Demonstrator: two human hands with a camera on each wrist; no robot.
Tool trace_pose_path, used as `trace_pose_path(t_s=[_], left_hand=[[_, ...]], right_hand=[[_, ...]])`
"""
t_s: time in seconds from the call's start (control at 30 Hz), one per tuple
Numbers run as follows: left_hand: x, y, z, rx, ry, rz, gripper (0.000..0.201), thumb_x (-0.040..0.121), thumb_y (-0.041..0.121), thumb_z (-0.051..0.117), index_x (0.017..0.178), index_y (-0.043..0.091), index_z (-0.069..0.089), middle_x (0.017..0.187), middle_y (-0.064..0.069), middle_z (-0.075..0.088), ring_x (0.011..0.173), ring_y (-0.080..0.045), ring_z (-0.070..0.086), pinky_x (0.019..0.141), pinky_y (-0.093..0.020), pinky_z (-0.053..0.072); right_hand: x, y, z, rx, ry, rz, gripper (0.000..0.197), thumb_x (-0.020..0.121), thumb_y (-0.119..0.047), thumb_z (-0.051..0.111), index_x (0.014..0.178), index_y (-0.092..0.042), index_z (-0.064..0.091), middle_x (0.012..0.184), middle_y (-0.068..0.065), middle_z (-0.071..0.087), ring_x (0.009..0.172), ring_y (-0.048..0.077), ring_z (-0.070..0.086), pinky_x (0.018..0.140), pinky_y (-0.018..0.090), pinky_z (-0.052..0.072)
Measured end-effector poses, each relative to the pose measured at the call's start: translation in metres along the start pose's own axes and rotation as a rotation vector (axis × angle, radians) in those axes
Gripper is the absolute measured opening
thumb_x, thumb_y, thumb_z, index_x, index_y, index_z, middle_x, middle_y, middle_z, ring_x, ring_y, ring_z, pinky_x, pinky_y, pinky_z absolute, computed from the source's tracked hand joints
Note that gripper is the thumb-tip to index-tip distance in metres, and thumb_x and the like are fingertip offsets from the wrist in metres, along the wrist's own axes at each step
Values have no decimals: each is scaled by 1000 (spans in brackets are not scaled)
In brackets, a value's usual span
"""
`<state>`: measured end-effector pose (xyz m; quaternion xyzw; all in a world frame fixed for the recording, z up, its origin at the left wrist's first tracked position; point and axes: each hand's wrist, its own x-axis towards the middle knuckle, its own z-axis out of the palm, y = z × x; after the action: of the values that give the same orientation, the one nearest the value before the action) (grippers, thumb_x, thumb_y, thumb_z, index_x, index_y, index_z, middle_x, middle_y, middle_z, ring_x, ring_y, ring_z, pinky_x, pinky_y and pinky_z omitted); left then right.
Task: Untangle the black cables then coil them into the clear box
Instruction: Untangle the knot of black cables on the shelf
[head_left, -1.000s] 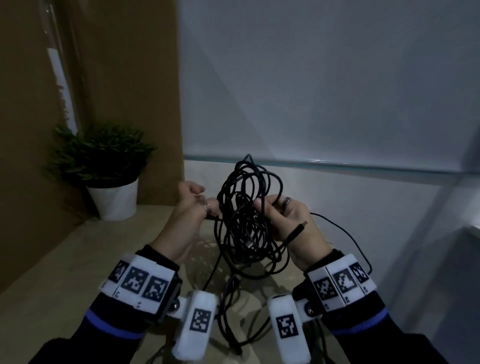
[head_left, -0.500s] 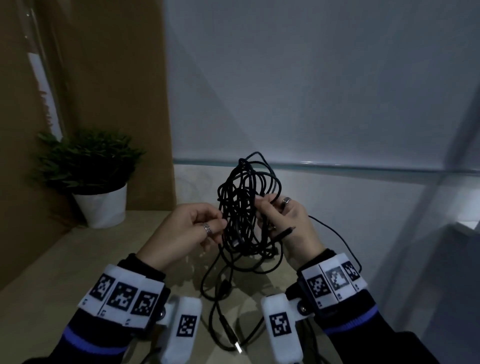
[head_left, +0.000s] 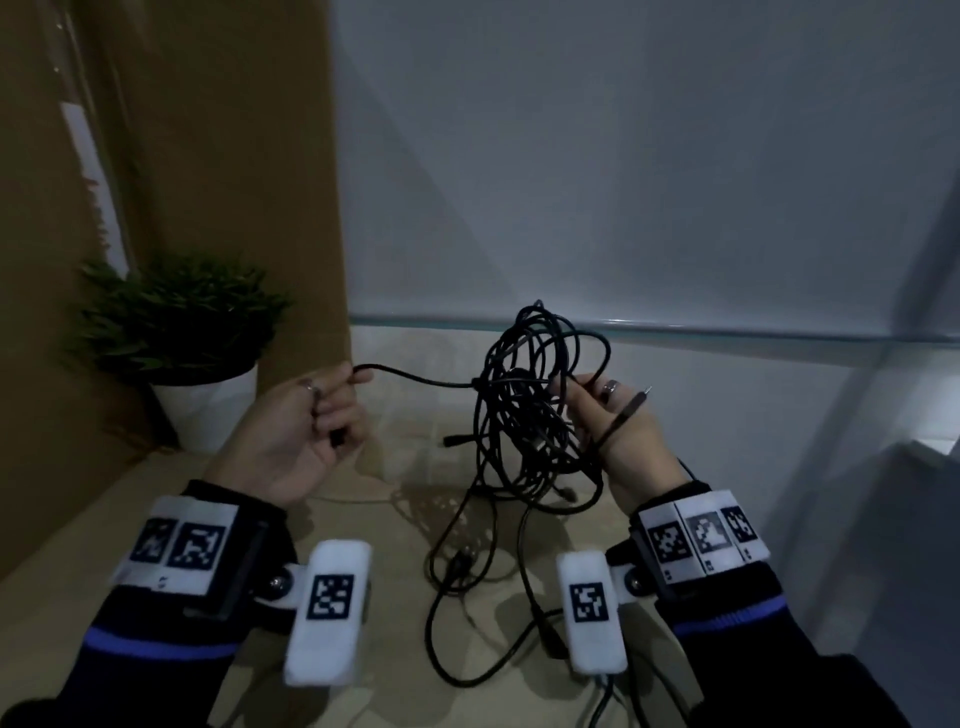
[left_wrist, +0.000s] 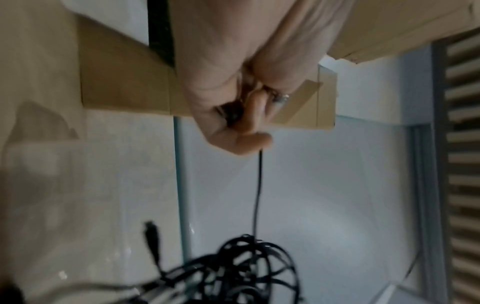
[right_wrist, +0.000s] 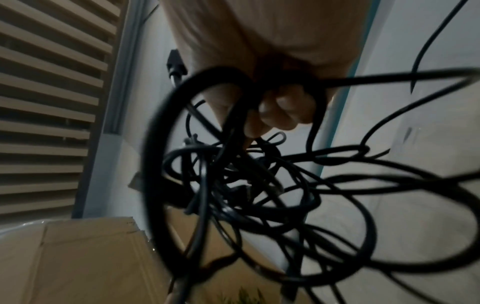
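In the head view the tangle of black cables (head_left: 530, 405) hung in mid-frame, held above the tabletop (head_left: 395, 525) by the right hand (head_left: 618, 431), whose fingers were curled around several loops at the bundle's right edge. The right-wrist view confirmed that grip: fingertips (right_wrist: 275, 115) closed over a thick loop, with the knot of the tangle (right_wrist: 233, 185) dangling just beyond them. A plug end (head_left: 636, 402) lay across the back of that hand.

The left hand (head_left: 291, 436) sat at centre-left, well apart from the bundle, fingers curled and pinching one single strand (head_left: 415, 378). That strand ran nearly level across the frame, from the left hand's fingers rightward into the upper part of the tangle. The left-wrist view showed the same line (left_wrist: 257, 195) leaving the closed fingers and entering the bundle (left_wrist: 241, 267).

So the strand's long axis lay left to right between the two hands, with the tangle at the right hand's end. Judging from this, freeing that cable would call for drawing further toward the left of the frame while the right hand anchored the mass; a snag at the entry point seemed the likely risk.

Loose cable tails (head_left: 467, 597) trailed down to the tabletop at lower centre. A potted plant (head_left: 176, 332) stood at left. The clear box could not be picked out with certainty.
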<state>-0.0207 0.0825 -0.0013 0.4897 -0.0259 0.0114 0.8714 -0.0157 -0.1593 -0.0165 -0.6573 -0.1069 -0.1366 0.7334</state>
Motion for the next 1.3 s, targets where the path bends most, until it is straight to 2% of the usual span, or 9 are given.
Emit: trace_pose_path(t_s=[0.3,0.4,0.53,0.7,0.8,0.9,1.13,1.23,1.3], left_hand=[[-6,-12,1,505,-260,2,39,96,20,40,66,15,64,47,5,26,36,-5,20,40,-19,19],[-12,-13,4,516,-334,-9,22,83,32,62,82,10,60,52,5,36,41,-7,24,41,-17,23],[-10,-26,11,699,-268,144,68,57,59,77,116,42,48,93,10,60,69,-10,64,62,-21,49],[0,-36,6,860,-206,300,25,77,9,72,96,13,57,89,3,68,85,-7,64,73,-15,48],[12,-33,-8,902,-144,257,10,84,7,65,88,14,60,85,2,66,79,-8,62,69,-17,46],[21,-30,-20,933,-93,199,7,88,13,61,84,18,58,82,2,64,82,-15,61,66,-23,45],[33,-14,-44,960,204,154,16,93,17,54,108,15,51,110,-9,58,102,-27,53,90,-37,42],[33,-11,-51,962,312,161,28,93,14,49,120,7,47,117,-14,54,105,-29,50,82,-32,36],[35,-12,-51,968,329,145,35,93,16,50,125,7,43,123,-16,52,110,-32,50,83,-33,36]], right_hand=[[-8,-6,8,20,-70,19,16,95,-7,47,83,-6,57,40,-11,53,34,-4,48,37,6,34],[-9,2,14,-52,-120,-28,11,92,-7,54,88,0,61,60,-4,62,45,-4,53,47,6,39],[-15,8,25,-294,-292,-61,13,90,-14,59,89,-3,66,83,6,68,77,10,61,74,23,47],[-28,-4,35,-585,-509,-17,16,95,-15,50,86,-14,63,55,-19,60,55,-8,54,55,8,40],[-23,-13,26,-804,-357,-216,19,94,-20,53,96,-9,69,87,-1,69,83,9,61,74,20,43],[-9,-30,8,-776,-67,-372,20,94,-18,53,83,-13,68,63,-16,63,61,2,57,59,16,37],[8,-55,-41,116,501,-249,28,101,-20,32,73,-20,34,46,-10,30,31,0,23,36,9,18],[5,-56,-62,-86,436,-249,31,102,-22,31,71,-20,34,55,-4,34,37,3,31,40,19,27],[-2,-50,-64,-546,157,-213,34,100,-21,36,67,-18,41,57,-2,46,48,8,42,53,27,36]])
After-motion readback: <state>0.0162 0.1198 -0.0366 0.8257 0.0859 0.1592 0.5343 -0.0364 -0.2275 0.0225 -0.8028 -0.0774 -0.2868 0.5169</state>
